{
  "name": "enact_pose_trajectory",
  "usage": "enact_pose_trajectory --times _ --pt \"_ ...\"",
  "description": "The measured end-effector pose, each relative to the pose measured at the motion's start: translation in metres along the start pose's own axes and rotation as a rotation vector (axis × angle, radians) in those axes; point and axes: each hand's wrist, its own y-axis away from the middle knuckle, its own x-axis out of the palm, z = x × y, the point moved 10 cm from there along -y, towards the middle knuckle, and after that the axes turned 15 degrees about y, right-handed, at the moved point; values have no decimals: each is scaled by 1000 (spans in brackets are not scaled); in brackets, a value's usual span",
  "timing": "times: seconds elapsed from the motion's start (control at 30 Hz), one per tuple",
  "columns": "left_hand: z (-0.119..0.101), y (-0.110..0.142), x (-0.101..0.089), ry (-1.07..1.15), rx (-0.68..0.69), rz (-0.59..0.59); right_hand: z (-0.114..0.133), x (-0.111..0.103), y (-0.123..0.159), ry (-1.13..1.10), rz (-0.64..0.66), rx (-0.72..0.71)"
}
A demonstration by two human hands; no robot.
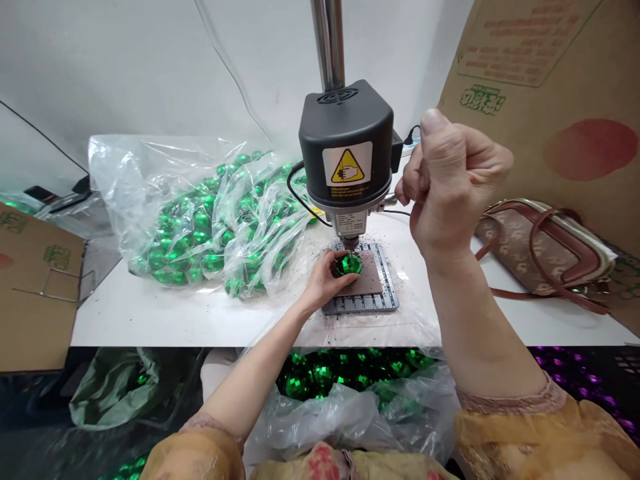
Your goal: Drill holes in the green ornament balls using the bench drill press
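Observation:
My left hand (327,279) holds a shiny green mirrored ball (349,265) between thumb and fingers. The ball rests on a brown board (369,273) on the slotted metal base (363,305) of a small drill press. Right above it is the chuck (352,244), with the bit at the ball's top. The black motor housing (345,137) bears a yellow warning label. To the right of the housing, my right hand (453,173) is raised and closed around the press's feed handle (390,202); the hand hides most of this handle.
A clear plastic bag (130,173) of green balls lies left of the press. Below the table edge, more green balls (345,373) sit in plastic. A brown handbag (540,250) and cardboard (550,80) stand at right, a carton (37,293) at left. Dark shavings surround the base.

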Motion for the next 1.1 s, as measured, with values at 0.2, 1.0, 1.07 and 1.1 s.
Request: enact_pose_trajectory --times 0.2,1.0,1.07,1.1 --pt "7 5 13 103 -63 -25 3 0 0 -86 20 -4" --pt "17 11 18 187 -39 -45 -3 0 0 -5 33 62" --pt "18 12 18 190 -37 -49 -2 -2 3 -12 20 42" --pt "18 13 18 191 -34 -51 0 -4 5 -22 9 21"
